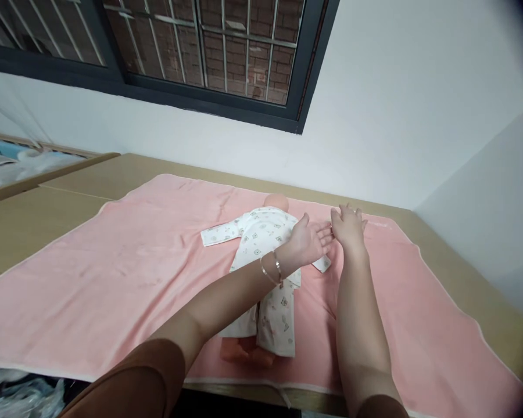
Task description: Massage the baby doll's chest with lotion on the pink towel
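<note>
A baby doll (276,201) lies stretched out in the middle of the pink blanket. It wears a white printed top (255,244) and matching trousers (278,325), with its bare feet (246,353) towards me. My left hand (310,240) is over the top's right side, palm turned up and fingers stretched out, with nothing in it. Just right of it, my right hand (348,226) is palm down with its fingers apart, near the left fingertips. The doll's face does not show. My left forearm covers part of the top, and one sleeve end (322,264) shows below my left fingers.
The pink blanket (157,249) covers most of a wooden table (126,168). Behind it stand a white wall (357,145) and a dark-framed window (209,96). Plastic bags (21,395) sit at the lower left, and a wooden-edged bin (30,165) holds pale items at the left.
</note>
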A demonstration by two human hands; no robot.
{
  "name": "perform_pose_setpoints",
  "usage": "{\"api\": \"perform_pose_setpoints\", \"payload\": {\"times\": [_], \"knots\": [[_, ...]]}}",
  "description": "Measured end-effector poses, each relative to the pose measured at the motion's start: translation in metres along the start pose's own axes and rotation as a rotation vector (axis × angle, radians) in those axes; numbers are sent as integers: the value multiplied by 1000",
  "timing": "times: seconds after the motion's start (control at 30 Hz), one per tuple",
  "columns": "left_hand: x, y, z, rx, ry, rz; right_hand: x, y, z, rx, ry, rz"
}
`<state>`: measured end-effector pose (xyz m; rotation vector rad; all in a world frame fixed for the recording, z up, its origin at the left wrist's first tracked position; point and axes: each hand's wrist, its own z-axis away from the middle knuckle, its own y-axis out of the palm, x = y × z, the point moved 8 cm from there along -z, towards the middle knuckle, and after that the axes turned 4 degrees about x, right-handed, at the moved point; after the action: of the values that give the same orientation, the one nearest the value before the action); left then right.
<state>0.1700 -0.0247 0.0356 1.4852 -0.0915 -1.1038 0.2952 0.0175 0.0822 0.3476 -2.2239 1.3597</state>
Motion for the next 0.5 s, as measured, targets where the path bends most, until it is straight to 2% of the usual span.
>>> {"api": "perform_pose_setpoints", "payload": {"times": [0.1,0.17,0.2,0.27,0.33,0.4,0.5], "knots": [[-14,5,35,88,42,-66,52,-8,23,-27,-185,-104],[-29,14,56,145,120,-133,94,-1,49,82,-327,-194],[-38,17,66,152,176,-179,114,2,64,110,-381,-192],[-57,21,86,110,307,-306,146,3,96,81,-463,-119],[-72,20,106,20,427,-487,170,3,127,70,-547,-83],[-79,20,123,-51,502,-674,189,1,155,92,-680,-99],[-73,25,140,27,613,-786,196,-10,181,75,-758,-122]]}}
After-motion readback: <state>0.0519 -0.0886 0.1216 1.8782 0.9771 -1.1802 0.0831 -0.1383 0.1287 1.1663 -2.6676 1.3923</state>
